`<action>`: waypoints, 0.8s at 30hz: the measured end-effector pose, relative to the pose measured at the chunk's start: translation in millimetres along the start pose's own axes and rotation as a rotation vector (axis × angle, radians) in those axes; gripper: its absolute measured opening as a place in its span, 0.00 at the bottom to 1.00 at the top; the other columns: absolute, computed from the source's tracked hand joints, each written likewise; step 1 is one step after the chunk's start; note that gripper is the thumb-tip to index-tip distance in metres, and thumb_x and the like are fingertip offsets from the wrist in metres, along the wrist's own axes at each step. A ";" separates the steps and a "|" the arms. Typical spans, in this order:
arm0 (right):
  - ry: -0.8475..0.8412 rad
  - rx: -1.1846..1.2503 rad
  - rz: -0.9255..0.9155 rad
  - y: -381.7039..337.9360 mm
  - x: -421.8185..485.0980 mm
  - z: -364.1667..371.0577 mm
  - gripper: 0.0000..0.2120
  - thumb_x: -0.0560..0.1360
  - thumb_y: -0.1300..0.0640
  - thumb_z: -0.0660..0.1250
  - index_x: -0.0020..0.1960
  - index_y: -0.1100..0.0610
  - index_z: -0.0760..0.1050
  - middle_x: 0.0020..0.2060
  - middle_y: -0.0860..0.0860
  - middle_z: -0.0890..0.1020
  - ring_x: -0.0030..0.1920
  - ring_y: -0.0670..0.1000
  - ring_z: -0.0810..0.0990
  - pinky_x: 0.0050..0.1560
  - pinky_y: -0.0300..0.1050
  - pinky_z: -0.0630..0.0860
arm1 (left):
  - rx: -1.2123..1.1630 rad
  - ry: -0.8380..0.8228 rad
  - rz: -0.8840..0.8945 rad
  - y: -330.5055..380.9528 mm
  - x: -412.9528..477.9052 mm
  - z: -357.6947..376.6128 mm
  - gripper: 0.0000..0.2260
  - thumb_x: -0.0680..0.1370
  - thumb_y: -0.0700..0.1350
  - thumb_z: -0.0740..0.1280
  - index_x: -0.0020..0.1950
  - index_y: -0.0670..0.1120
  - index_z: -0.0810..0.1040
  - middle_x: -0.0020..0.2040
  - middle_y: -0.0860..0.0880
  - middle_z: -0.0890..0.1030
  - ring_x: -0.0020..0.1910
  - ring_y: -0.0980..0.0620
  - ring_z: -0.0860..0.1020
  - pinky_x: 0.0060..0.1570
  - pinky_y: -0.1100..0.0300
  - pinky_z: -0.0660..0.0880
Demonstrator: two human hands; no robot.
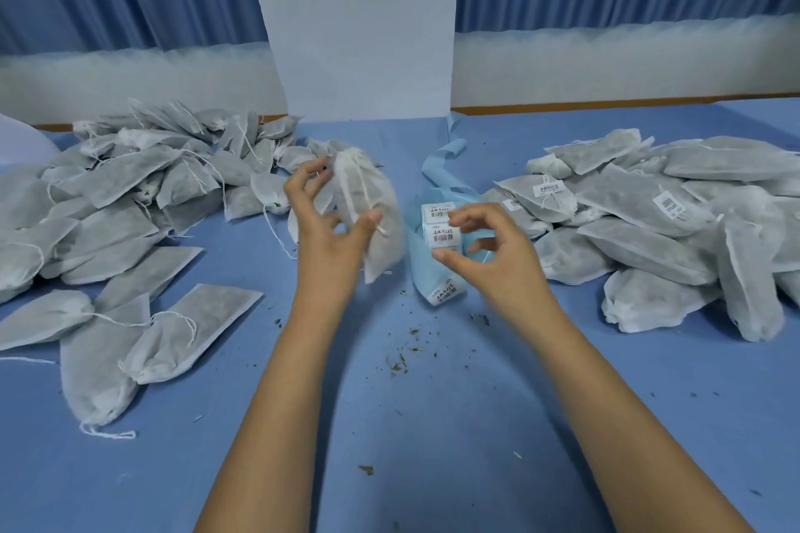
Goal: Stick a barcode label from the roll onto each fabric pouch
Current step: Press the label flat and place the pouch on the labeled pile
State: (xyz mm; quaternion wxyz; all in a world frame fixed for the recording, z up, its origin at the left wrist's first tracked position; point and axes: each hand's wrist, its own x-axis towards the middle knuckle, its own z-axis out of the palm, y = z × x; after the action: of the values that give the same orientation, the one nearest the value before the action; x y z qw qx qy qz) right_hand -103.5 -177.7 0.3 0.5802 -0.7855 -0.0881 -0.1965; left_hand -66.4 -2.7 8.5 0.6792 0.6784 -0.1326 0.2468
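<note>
- The pouch (pixel 373 193) is looking like thin, matt, fuzzy white cloth.
- The label roll (pixel 436 216) is showing white paper on smooth blue backing.
- The worktop (pixel 389 424) is looking smooth and matt.

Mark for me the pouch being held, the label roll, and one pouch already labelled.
held pouch (pixel 363 186), head view, upper fabric body.
label roll (pixel 437 232), head view, white topmost labels.
labelled pouch (pixel 627 199), head view, fabric left of its label.
</note>
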 end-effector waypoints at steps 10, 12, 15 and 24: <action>-0.309 -0.444 0.164 24.3 3.9 -10.7 0.03 0.73 0.57 0.72 0.46 0.53 0.80 0.48 0.50 0.80 0.50 0.51 0.75 0.51 0.45 0.69 | 0.559 -0.222 0.450 -18.3 -4.9 5.0 0.17 0.70 0.31 0.67 0.39 0.53 0.84 0.59 0.50 0.71 0.58 0.49 0.66 0.57 0.50 0.61; -0.259 -0.320 0.160 24.3 3.5 -11.2 0.01 0.73 0.58 0.71 0.44 0.55 0.80 0.42 0.53 0.82 0.42 0.52 0.76 0.48 0.48 0.71 | 0.629 -0.345 0.506 -21.9 -9.2 11.1 0.13 0.70 0.34 0.69 0.42 0.52 0.86 0.59 0.50 0.73 0.56 0.47 0.67 0.55 0.54 0.57; -0.243 -0.163 0.190 22.5 2.5 -10.4 0.02 0.73 0.60 0.72 0.42 0.55 0.81 0.40 0.54 0.84 0.40 0.48 0.78 0.48 0.49 0.74 | 0.630 -0.399 0.482 -24.0 -13.1 15.1 0.07 0.74 0.45 0.69 0.45 0.53 0.87 0.58 0.50 0.77 0.55 0.48 0.68 0.55 0.55 0.57; -0.139 0.267 0.275 23.6 3.1 -7.1 0.07 0.71 0.68 0.72 0.44 0.58 0.81 0.37 0.49 0.85 0.39 0.45 0.82 0.41 0.34 0.77 | 0.714 -0.450 0.404 -24.9 -12.4 11.7 0.11 0.70 0.56 0.73 0.49 0.54 0.86 0.60 0.49 0.77 0.57 0.45 0.70 0.58 0.52 0.57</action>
State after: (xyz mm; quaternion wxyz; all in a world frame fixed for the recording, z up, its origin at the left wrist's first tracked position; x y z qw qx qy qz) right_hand -93.5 -192.0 -17.3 0.6932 -0.7178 -0.0454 -0.0474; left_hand -62.2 -15.2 -18.7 0.2961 0.8669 -0.3128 0.2510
